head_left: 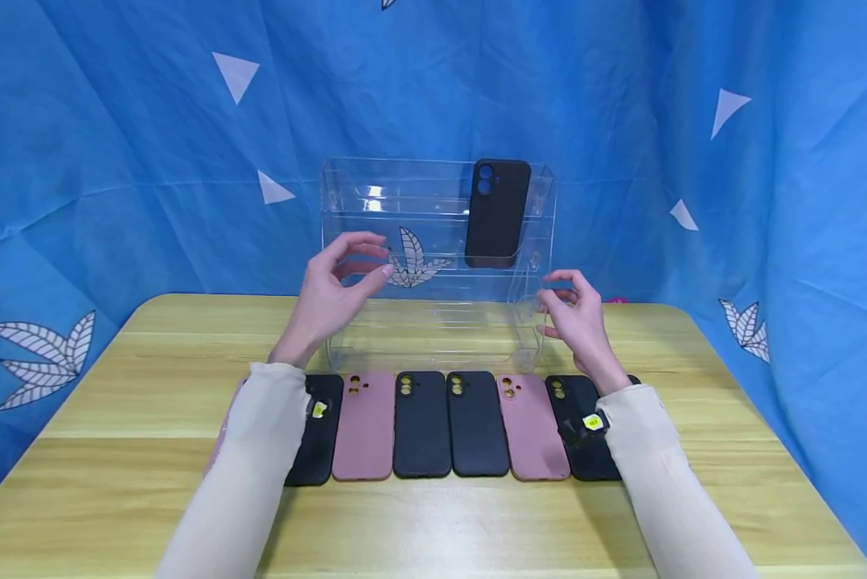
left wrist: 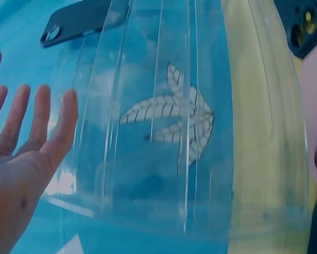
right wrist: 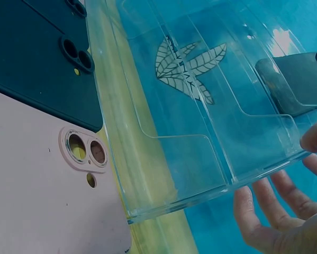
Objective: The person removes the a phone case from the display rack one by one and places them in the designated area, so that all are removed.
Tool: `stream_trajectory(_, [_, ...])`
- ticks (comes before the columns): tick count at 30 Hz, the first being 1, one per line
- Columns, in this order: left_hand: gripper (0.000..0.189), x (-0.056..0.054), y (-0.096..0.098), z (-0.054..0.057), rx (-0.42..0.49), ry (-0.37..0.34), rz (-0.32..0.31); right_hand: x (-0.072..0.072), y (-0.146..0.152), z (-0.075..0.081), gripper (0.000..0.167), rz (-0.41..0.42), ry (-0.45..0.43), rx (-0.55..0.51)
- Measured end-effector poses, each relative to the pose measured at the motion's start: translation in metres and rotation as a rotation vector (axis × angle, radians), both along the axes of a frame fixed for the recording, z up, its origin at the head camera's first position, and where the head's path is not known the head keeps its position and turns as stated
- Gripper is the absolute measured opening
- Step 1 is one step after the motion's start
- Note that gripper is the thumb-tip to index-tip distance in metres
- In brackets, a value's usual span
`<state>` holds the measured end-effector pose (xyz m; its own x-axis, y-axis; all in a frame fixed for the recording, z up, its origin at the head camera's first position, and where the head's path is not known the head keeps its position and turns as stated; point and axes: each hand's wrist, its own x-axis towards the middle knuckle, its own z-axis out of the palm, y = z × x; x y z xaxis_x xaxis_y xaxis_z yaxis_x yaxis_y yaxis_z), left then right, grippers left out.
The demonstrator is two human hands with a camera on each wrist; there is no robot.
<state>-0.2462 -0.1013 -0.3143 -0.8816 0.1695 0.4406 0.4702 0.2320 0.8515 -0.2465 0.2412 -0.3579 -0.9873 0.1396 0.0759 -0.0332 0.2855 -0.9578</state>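
Observation:
A clear acrylic tiered rack (head_left: 412, 214) stands at the back of the table. One black phone case (head_left: 499, 211) leans upright in its right side, camera cutouts at the top. My left hand (head_left: 335, 289) hovers by the rack's left side with nothing in it; in the left wrist view its fingers are spread and fairly straight. At the rack's right side is my right hand (head_left: 578, 318), fingers loosely bent. The right wrist view puts its fingertips (right wrist: 244, 198) close beside the clear side panel; whether they touch it I cannot tell.
In front of the rack lies a row of several phone cases, among them a pink case (head_left: 363, 426) and a black case (head_left: 422, 425). My forearms partly cover the row's ends. Behind the wooden table (head_left: 433, 531) hangs a blue patterned cloth (head_left: 151, 161).

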Motion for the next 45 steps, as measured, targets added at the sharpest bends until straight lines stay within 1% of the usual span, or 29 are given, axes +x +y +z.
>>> stream_trajectory(4, [0.039, -0.007, 0.016, 0.003, 0.030, 0.023, 0.010, -0.001, 0.000, 0.000, 0.034, -0.001, -0.002, -0.002])
stream_trajectory(10, [0.039, -0.017, 0.036, 0.008, 0.059, 0.015, 0.008, 0.000, -0.001, 0.001, 0.035, -0.004, -0.007, -0.004])
stream_trajectory(14, [0.038, -0.022, 0.046, 0.012, 0.057, 0.009, 0.010, 0.001, -0.001, 0.001, 0.036, -0.004, -0.003, 0.000])
stream_trajectory(21, [0.036, -0.033, 0.056, 0.017, 0.066, 0.022, -0.004, 0.001, -0.001, 0.001, 0.037, -0.001, 0.001, 0.004])
stream_trajectory(29, [0.036, -0.049, 0.071, 0.019, 0.015, 0.023, 0.019, 0.001, -0.002, 0.001, 0.035, -0.013, -0.012, 0.018])
stream_trajectory(34, [0.038, -0.058, 0.084, 0.020, 0.010, 0.018, 0.002, 0.001, -0.002, 0.001, 0.035, -0.017, -0.014, 0.013])
stream_trajectory(37, [0.037, -0.062, 0.091, 0.019, 0.012, 0.003, 0.002, 0.001, -0.002, 0.001, 0.034, -0.018, -0.015, 0.011])
stream_trajectory(42, [0.038, -0.067, 0.100, 0.017, -0.006, -0.022, 0.034, 0.002, -0.002, 0.001, 0.034, -0.019, -0.021, 0.015])
stream_trajectory(45, [0.037, -0.068, 0.104, 0.016, -0.007, -0.028, 0.045, 0.002, -0.002, 0.001, 0.034, -0.017, -0.021, 0.016])
